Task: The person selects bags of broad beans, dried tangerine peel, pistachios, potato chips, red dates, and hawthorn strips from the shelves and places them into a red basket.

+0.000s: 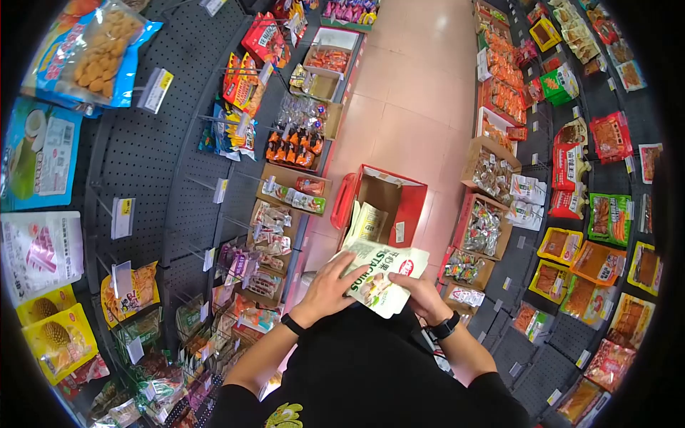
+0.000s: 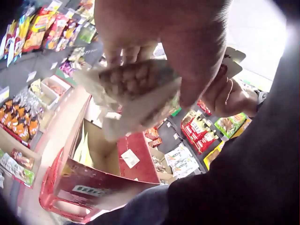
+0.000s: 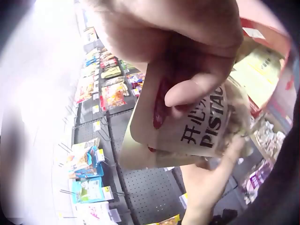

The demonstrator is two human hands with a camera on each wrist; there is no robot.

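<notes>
Both hands hold a pale pistachio bag (image 1: 389, 274) by its two ends, in front of the black shirt. My left hand (image 1: 325, 292) grips the left end, fingers over the printed front. At the other end, near the red logo, my right hand (image 1: 426, 299) pinches the bag, its thumb on the face in the right wrist view. A second pale layer (image 3: 136, 154) shows behind the front one there. Brown nuts (image 2: 133, 79) show blurred through the pack in the left wrist view. Just beyond the hands stands a red cardboard box (image 1: 410, 203) with pale yellow bags (image 1: 367, 222) inside.
A dark pegboard shelf (image 1: 153, 171) with hooks, price tags and snack bags runs along the left. Another shelf (image 1: 531, 285) of packaged snacks lines the right. Low trays of small packs edge both sides of the tiled aisle (image 1: 392, 107).
</notes>
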